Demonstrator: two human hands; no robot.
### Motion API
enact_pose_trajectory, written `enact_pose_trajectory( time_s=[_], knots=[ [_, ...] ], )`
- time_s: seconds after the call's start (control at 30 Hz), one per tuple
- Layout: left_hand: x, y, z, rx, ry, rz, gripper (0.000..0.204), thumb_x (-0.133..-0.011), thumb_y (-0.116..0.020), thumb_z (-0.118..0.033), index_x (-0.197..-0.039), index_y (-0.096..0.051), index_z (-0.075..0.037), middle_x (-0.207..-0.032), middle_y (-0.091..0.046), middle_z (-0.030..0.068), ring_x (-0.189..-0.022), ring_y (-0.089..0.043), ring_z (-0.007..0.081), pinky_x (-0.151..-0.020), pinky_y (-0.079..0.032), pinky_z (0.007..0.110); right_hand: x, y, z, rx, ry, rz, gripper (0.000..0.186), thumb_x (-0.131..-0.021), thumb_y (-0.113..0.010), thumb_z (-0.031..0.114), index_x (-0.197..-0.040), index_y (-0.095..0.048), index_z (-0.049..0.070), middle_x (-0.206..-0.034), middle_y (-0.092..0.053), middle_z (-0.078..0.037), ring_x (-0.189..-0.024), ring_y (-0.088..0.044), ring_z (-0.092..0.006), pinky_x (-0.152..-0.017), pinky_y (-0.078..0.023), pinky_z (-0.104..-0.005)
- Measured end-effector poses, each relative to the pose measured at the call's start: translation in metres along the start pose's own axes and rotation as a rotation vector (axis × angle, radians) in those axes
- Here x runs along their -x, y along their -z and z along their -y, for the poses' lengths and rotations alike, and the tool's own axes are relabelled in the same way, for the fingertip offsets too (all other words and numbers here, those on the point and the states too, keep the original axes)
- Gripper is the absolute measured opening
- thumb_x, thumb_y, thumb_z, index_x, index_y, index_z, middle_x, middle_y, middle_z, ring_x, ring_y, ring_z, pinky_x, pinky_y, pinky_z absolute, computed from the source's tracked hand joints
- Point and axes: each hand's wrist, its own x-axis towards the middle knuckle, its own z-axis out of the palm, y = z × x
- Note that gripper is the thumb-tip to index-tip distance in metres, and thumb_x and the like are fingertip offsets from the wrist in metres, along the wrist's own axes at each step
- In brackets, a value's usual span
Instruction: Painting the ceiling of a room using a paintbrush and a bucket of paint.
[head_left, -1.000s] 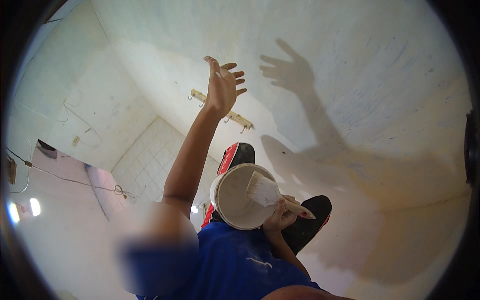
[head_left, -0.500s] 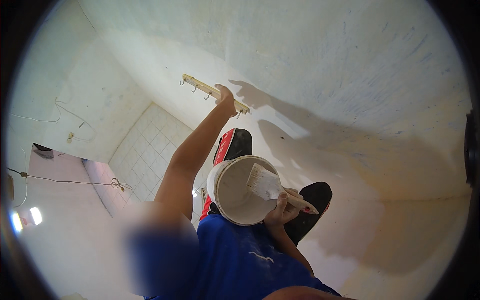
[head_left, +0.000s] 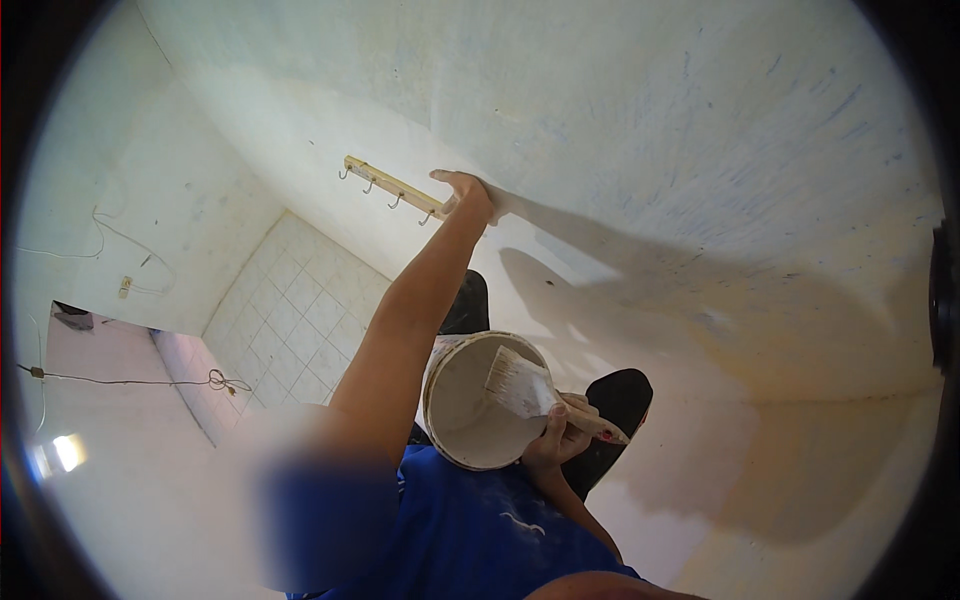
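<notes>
My left hand (head_left: 466,196) reaches out to the wall, at the right end of a cream hook rail (head_left: 385,183) with several metal hooks. Its thumb is stretched out; most of its fingers are hidden, so I cannot tell whether they grip the rail. Below, my right hand (head_left: 560,440) is closed round the handle of a wide paintbrush (head_left: 515,385), at the rim of a round white bucket (head_left: 436,410). The brush's pale, paint-coated bristles lie across the bucket's opening.
A patchy pale painted wall (head_left: 700,160) fills the upper right, carrying my arm's shadow. White floor tiles (head_left: 300,295) show at middle left. A dark cord (head_left: 120,379) with a loose loop runs across a doorway on the left. My legs in dark trousers (head_left: 615,405) flank the bucket.
My left hand, raised with spread fingers a second ago, has moved down to the wall at the rail's right end. My right hand keeps the brush at the bucket.
</notes>
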Motion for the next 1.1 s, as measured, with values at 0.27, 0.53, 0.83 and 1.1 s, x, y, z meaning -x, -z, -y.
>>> enact_pose_trajectory(
  time_s=[0.27, 0.53, 0.83, 1.1],
  knots=[
    [-0.007, 0.01, 0.009, -0.104, -0.049, 0.021, 0.122, -0.086, -0.037, -0.089, -0.168, -0.005, -0.005, -0.173, -0.008, 0.0256, -0.157, -0.021, 0.0435, -0.126, -0.018, 0.06, -0.001, -0.002, 0.001, -0.024, -0.022, -0.002, 0.015, -0.099, -0.06, 0.007, -0.107, -0.056, -0.006, -0.106, -0.059, -0.015, -0.101, -0.058, -0.0228, -0.092, -0.05, -0.0396],
    [-0.027, 0.006, 0.033, -0.071, 0.048, -0.017, 0.111, -0.085, -0.038, -0.089, -0.162, -0.032, -0.009, -0.166, -0.035, 0.0141, -0.145, -0.04, 0.0345, -0.117, -0.032, 0.054, -0.005, -0.007, 0.006, 0.022, -0.009, 0.013, 0.014, -0.1, -0.059, 0.01, -0.106, -0.052, -0.001, -0.098, -0.057, -0.012, -0.096, -0.055, -0.0198, -0.087, -0.047, -0.0378],
    [-0.039, 0.009, 0.055, -0.202, -0.013, 0.021, 0.114, -0.086, -0.038, -0.088, -0.165, -0.021, -0.008, -0.171, -0.021, 0.0193, -0.151, -0.033, 0.0419, -0.118, -0.036, 0.057, -0.006, -0.007, 0.005, -0.007, -0.039, -0.012, 0.017, -0.1, -0.06, 0.012, -0.103, -0.054, -0.003, -0.1, -0.058, -0.013, -0.092, -0.056, -0.0186, -0.084, -0.048, -0.0352],
    [-0.046, 0.012, 0.081, -0.253, -0.092, 0.129, 0.118, -0.086, -0.03, -0.091, -0.168, -0.011, -0.007, -0.172, -0.007, 0.029, -0.157, -0.019, 0.0446, -0.124, -0.022, 0.06, 0.0, 0.002, -0.005, -0.072, -0.07, 0.009, 0.016, -0.099, -0.06, 0.004, -0.11, -0.056, -0.008, -0.108, -0.061, -0.016, -0.102, -0.06, -0.0202, -0.093, -0.049, -0.0361]
  ],
)
